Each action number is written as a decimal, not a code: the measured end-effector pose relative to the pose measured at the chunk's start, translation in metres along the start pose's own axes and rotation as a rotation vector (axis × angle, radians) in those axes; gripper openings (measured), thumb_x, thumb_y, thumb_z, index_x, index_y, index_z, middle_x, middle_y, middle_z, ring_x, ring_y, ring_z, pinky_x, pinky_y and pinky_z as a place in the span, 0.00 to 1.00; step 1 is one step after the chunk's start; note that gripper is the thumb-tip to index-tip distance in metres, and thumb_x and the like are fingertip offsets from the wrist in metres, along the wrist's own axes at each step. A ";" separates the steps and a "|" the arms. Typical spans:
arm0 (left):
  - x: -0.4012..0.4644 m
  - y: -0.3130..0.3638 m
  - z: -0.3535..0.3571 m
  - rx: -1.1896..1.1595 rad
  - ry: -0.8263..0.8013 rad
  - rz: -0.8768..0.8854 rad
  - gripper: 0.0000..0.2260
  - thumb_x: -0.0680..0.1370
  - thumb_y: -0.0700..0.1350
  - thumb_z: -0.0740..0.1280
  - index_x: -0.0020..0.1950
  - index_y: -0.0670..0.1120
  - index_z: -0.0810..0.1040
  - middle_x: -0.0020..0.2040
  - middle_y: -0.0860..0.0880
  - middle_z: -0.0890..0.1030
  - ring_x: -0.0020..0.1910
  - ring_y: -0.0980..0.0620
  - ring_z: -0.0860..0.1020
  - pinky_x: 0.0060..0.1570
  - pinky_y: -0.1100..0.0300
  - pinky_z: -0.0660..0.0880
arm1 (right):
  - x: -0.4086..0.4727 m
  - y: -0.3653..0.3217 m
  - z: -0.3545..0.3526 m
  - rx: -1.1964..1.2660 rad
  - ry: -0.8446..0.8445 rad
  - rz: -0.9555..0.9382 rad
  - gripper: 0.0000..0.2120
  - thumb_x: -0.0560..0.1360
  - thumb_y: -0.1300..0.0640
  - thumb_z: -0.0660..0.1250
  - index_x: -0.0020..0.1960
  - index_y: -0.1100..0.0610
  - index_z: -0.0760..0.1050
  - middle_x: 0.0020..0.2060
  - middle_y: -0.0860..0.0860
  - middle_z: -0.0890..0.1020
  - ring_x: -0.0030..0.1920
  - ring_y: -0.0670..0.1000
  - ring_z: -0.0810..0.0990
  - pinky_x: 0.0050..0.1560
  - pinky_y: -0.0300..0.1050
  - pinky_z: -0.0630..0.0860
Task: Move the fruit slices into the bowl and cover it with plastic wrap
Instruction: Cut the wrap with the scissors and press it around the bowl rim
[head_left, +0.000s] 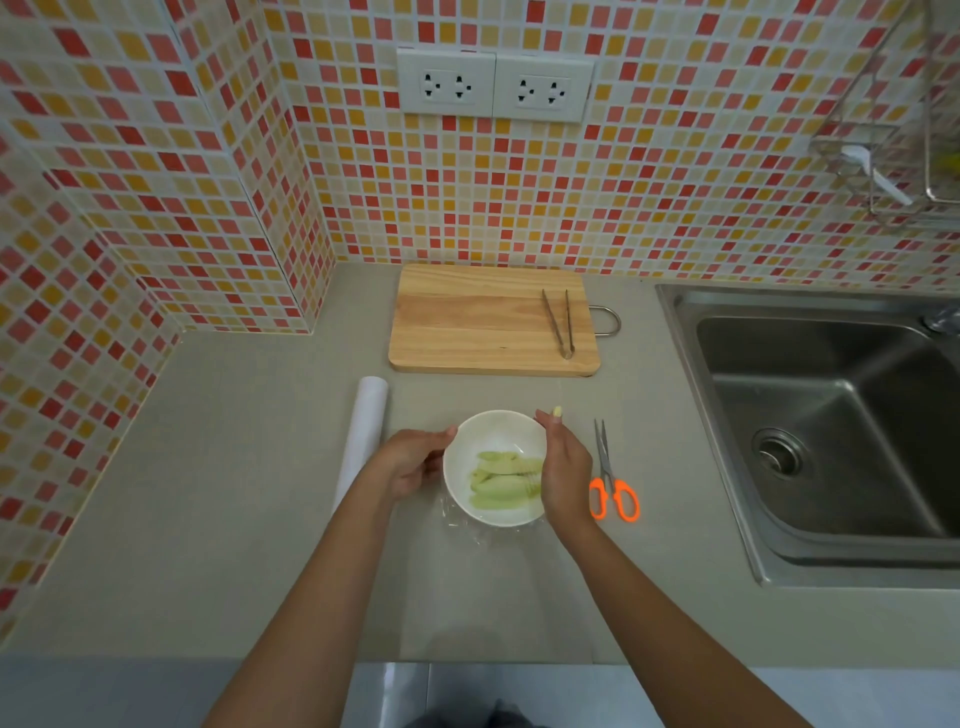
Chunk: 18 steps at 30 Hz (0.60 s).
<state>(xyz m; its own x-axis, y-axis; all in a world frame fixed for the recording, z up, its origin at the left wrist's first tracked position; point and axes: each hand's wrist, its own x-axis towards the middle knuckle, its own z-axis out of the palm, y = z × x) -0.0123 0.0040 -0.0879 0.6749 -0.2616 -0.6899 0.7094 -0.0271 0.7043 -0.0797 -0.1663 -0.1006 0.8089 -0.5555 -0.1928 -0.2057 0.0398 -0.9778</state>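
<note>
A white bowl (470, 457) stands on the grey counter with several pale green fruit slices (501, 480) inside. Clear plastic wrap (467, 527) lies over the bowl and bunches under its near side. My left hand (413, 462) cups the bowl's left side, fingers curled against the wall. My right hand (563, 467) lies along the right rim, its fingers pressing the wrap down at the far right edge. The roll of plastic wrap (366, 431) lies on the counter just left of my left hand.
Orange-handled scissors (610, 480) lie right of the bowl. A wooden cutting board (488, 322) with metal tongs (560, 322) sits behind it against the tiled wall. A steel sink (831, 426) fills the right side. Wall sockets (493, 85) are above the board.
</note>
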 end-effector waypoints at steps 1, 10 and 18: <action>0.001 0.001 -0.002 0.027 -0.022 -0.028 0.06 0.79 0.44 0.66 0.44 0.43 0.79 0.35 0.49 0.79 0.34 0.54 0.76 0.36 0.62 0.73 | 0.000 0.000 -0.001 0.008 0.000 0.003 0.15 0.80 0.47 0.57 0.50 0.49 0.82 0.45 0.41 0.83 0.54 0.46 0.80 0.59 0.45 0.74; 0.014 -0.018 0.012 0.057 0.240 0.176 0.14 0.83 0.46 0.57 0.39 0.44 0.71 0.35 0.47 0.74 0.33 0.50 0.72 0.35 0.57 0.68 | 0.001 0.007 -0.001 -0.037 0.098 0.014 0.22 0.81 0.44 0.52 0.52 0.54 0.82 0.49 0.52 0.84 0.53 0.53 0.81 0.59 0.55 0.76; 0.025 -0.038 0.016 0.199 0.362 0.406 0.08 0.82 0.43 0.58 0.43 0.46 0.65 0.38 0.52 0.71 0.38 0.54 0.69 0.37 0.62 0.67 | 0.001 0.012 -0.001 -0.098 0.096 -0.083 0.18 0.78 0.39 0.55 0.41 0.43 0.81 0.38 0.44 0.85 0.43 0.43 0.82 0.46 0.44 0.78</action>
<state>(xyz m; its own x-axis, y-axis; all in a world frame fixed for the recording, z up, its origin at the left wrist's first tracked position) -0.0261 -0.0170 -0.1295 0.9364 0.0570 -0.3463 0.3508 -0.1834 0.9183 -0.0819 -0.1678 -0.1127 0.7696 -0.6309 -0.0985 -0.1970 -0.0880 -0.9764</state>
